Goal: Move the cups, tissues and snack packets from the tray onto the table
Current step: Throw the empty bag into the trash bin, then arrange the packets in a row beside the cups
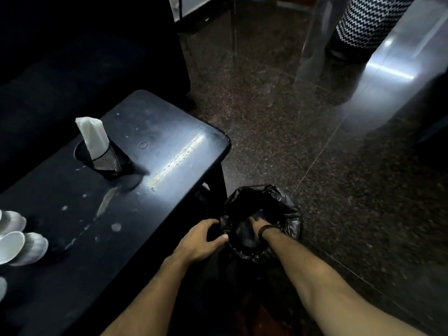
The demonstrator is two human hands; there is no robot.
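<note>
A black table [150, 132] fills the left of the scene, its top smeared and spotted with pale marks. A mesh holder [106, 161] stands on it toward the far side, with a folded white tissue [92, 135] sticking up out of it. At the near left edge of the table lie several pale cups [23, 246] on their sides, touching one another and partly cut off by the frame.

Just right of the table's near corner, on the dark speckled floor [339, 190], sits a bin lined with a black bag [283, 209]. The left hand [200, 240] is clamped on the near left rim of the bag, fingers curled over the edge. The right hand [258, 225], a dark band at its wrist, reaches down inside the bag; whether its fingers are together or apart cannot be told in the dark
</note>
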